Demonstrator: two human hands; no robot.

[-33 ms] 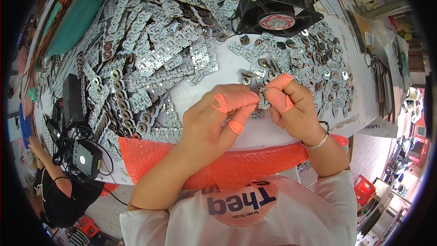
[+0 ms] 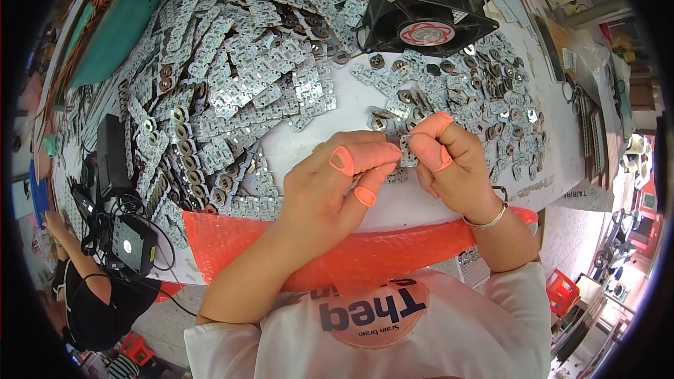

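My left hand [image 2: 321, 186] and my right hand [image 2: 458, 172] meet over the near edge of the table, fingertips almost touching. Orange rubber finger cots cover the thumb and index finger of each. My right thumb and finger pinch a small pale circuit board [image 2: 406, 159], partly hidden by the fingers. The left fingertips are closed at its left side; whether they grip the board or some tiny part is too small to make out. Just beyond the hands lies a spread of small loose boards [image 2: 502, 102], several with round dark parts on them.
Strips of joined boards [image 2: 263, 74] cover the left of the table. A black fan [image 2: 428, 10] stands at the back. Red bubble wrap [image 2: 379, 256] lines the front edge. Black adapters [image 2: 133, 242] with cables sit at the left, near another person's arm [image 2: 81, 256].
My left hand has shifted very slightly to the right. Both hands otherwise keep the same pose.
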